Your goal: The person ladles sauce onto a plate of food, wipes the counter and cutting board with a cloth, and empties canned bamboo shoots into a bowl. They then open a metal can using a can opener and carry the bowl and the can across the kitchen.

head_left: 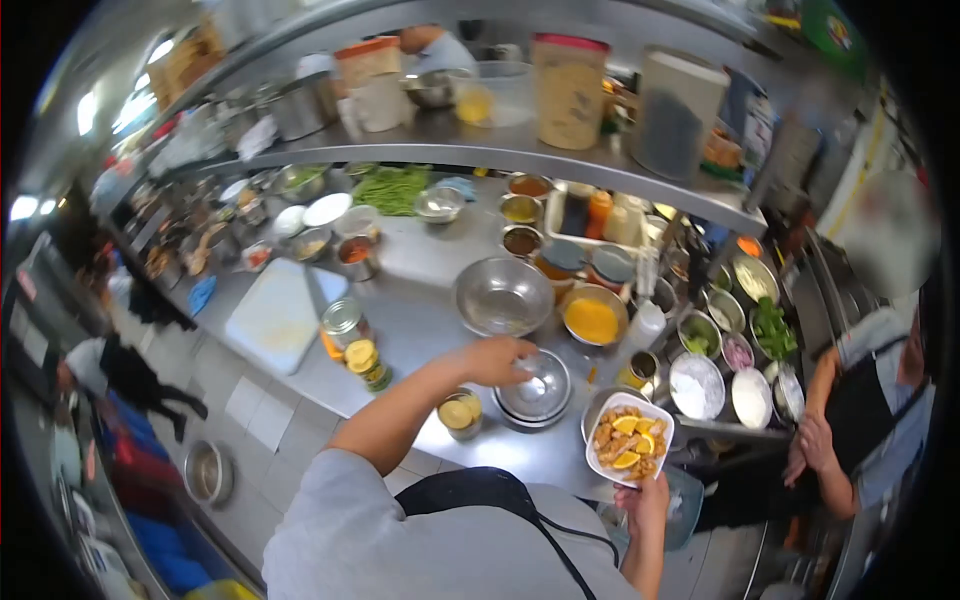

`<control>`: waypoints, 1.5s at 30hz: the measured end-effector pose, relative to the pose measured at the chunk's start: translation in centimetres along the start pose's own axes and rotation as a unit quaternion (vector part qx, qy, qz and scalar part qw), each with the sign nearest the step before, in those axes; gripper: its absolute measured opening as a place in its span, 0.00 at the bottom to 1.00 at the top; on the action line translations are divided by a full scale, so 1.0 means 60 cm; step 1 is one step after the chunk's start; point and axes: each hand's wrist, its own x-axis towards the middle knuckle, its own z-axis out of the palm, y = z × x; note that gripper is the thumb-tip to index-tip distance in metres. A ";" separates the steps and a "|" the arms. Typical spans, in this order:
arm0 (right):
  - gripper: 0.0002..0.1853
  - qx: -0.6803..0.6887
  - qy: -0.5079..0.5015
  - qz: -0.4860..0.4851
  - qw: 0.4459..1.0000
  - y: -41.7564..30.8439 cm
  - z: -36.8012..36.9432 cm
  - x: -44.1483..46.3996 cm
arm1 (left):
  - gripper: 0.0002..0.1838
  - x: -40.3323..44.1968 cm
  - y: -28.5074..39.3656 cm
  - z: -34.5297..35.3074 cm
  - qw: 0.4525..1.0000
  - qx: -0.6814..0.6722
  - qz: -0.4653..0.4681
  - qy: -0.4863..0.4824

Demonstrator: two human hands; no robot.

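Note:
My right hand is closed on the near edge of a white takeaway container. Fried golden pieces and several orange slices lie in it. The container is above the counter's front edge, beside a metal bowl. My left hand reaches over the left rim of a stack of metal bowls, fingers stretched out and apart. Whether its fingertips touch the top bowl, I cannot tell. A larger metal bowl sits just behind it, and an open can stands to its left.
A white cutting board lies at the left, near jars. Bowls of sauce and several ingredient bowls crowd the right. An overhead shelf crosses the back. A co-worker stands at the right; another person is far left.

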 end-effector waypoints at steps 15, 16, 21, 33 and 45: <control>0.18 0.066 0.230 -0.038 0.970 0.019 0.062 -0.054 | 0.30 0.518 -0.097 -0.011 0.977 0.202 0.073 0.011; 0.18 0.072 0.243 -0.043 0.966 0.027 0.066 -0.059 | 0.35 0.544 -0.098 -0.010 0.974 0.212 0.066 0.039; 0.19 0.093 0.328 -0.042 0.939 0.043 0.104 -0.072 | 0.58 0.683 -0.083 -0.036 0.960 0.265 -0.086 -0.006; 0.19 0.127 0.378 -0.091 0.913 0.075 0.114 -0.060 | 0.66 0.721 -0.123 -0.071 0.977 0.158 -0.144 -0.011; 0.20 0.156 0.348 -0.103 0.919 0.070 0.120 -0.029 | 0.47 0.688 -0.179 -0.071 0.978 0.140 -0.147 0.049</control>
